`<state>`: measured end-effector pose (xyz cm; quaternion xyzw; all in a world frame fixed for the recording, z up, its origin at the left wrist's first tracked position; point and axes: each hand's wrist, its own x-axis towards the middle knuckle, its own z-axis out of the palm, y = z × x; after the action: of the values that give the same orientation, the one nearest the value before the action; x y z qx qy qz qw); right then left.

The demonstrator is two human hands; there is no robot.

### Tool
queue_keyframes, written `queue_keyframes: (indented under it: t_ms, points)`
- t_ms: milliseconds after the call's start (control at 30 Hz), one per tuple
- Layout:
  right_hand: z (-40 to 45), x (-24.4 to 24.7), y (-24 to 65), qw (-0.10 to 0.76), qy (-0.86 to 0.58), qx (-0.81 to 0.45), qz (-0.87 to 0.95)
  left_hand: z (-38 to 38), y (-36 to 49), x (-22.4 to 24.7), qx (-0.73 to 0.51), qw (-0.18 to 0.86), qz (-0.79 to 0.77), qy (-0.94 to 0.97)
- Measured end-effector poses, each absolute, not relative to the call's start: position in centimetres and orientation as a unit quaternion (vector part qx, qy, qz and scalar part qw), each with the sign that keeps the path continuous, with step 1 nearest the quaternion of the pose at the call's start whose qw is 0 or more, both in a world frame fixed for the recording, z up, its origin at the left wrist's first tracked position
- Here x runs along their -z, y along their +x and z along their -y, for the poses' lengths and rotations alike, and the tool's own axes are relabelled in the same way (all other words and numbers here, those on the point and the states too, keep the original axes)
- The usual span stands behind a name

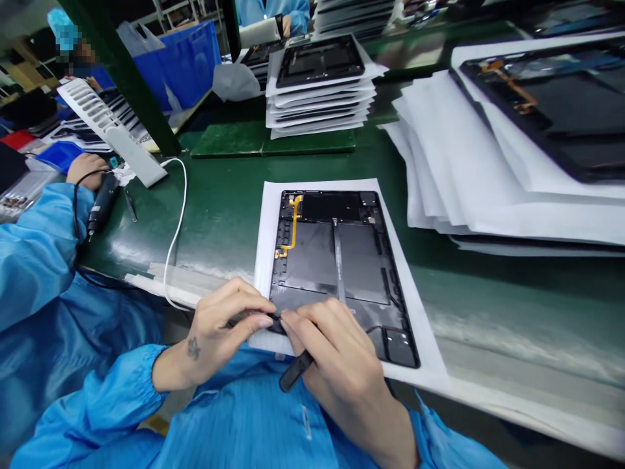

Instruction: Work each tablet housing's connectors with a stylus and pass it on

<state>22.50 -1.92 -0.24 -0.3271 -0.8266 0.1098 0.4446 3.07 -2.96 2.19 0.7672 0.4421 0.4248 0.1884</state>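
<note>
An opened tablet housing (364,257), black inside with an orange flex cable (294,225) along its left side, lies on a white sheet (424,345) in front of me. At its near left corner, my left hand (219,332) has thumb and index finger pinched together; whatever is between them is too small to make out. My right hand (342,352) is closed around a slim black tool (296,371), whose broad end sticks out below the palm. The tool's working end is hidden by my fingers, which meet my left fingertips at the corner.
Stacks of tablet housings with white sheets (322,107) (444,156) stand behind and to the right. At left are a white rack (114,133), a white cable (181,221) and a co-worker's hand (88,170) beside an electric screwdriver (102,203). A blue bin (190,65) sits further back.
</note>
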Motion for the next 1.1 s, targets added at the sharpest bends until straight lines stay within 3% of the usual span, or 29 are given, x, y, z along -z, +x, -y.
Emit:
queue_keyframes:
  t_ms: [400, 733, 1100]
  points:
    - [1.6, -0.6, 22.7, 0.435, -0.329, -0.105, 0.832, 2.9, 3.8, -1.9, -0.429, 0.167, -0.438, 0.772]
    - [1.5, -0.3, 24.4, 0.348, -0.280, -0.076, 0.892, 2.8, 2.6, -1.9, -0.302, 0.018, -0.393, 0.868]
    - [1.3, -0.2, 23.9, 0.330, -0.270, -0.012, 0.905, 2.8, 2.0, -2.5, -0.288, -0.010, -0.380, 0.879]
